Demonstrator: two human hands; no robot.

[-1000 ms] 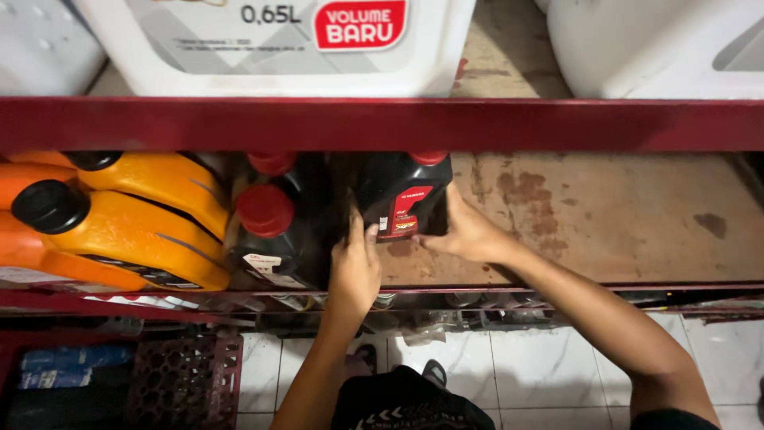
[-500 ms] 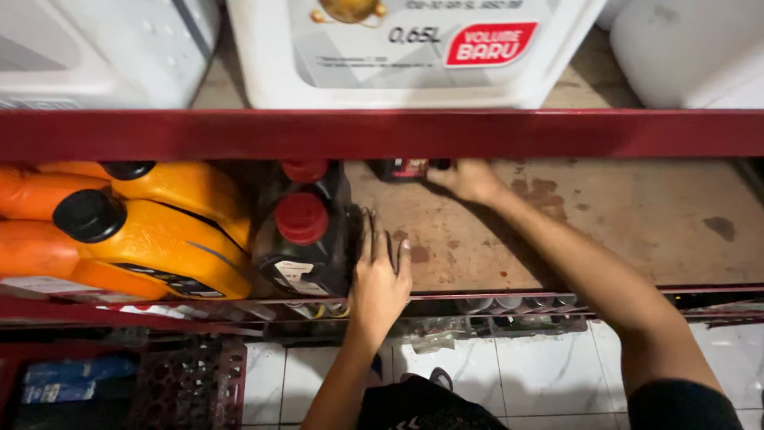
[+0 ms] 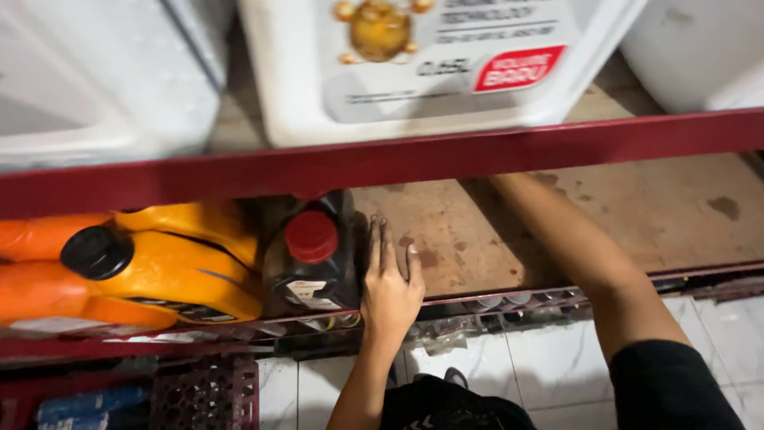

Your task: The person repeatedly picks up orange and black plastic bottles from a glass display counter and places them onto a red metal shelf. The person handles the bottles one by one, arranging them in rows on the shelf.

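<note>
head view: our left hand [image 3: 390, 291] lies flat, fingers straight, against the right side of a black bottle with a red cap [image 3: 312, 255] on the lower wooden shelf [image 3: 637, 215], gripping nothing. beside it, orange jugs [image 3: 159, 271]. our right hand is hidden behind the red shelf rail [image 3: 477, 155]; we cannot tell its grip.

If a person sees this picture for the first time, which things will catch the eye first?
Probably the bright orange jugs with a black cap, lying at the left of the lower shelf. Beside them stands a black bottle with a red cap, and the left hand rests flat against its right side. The red shelf rail crosses the picture and hides the right hand; big white containers stand above it.
</note>
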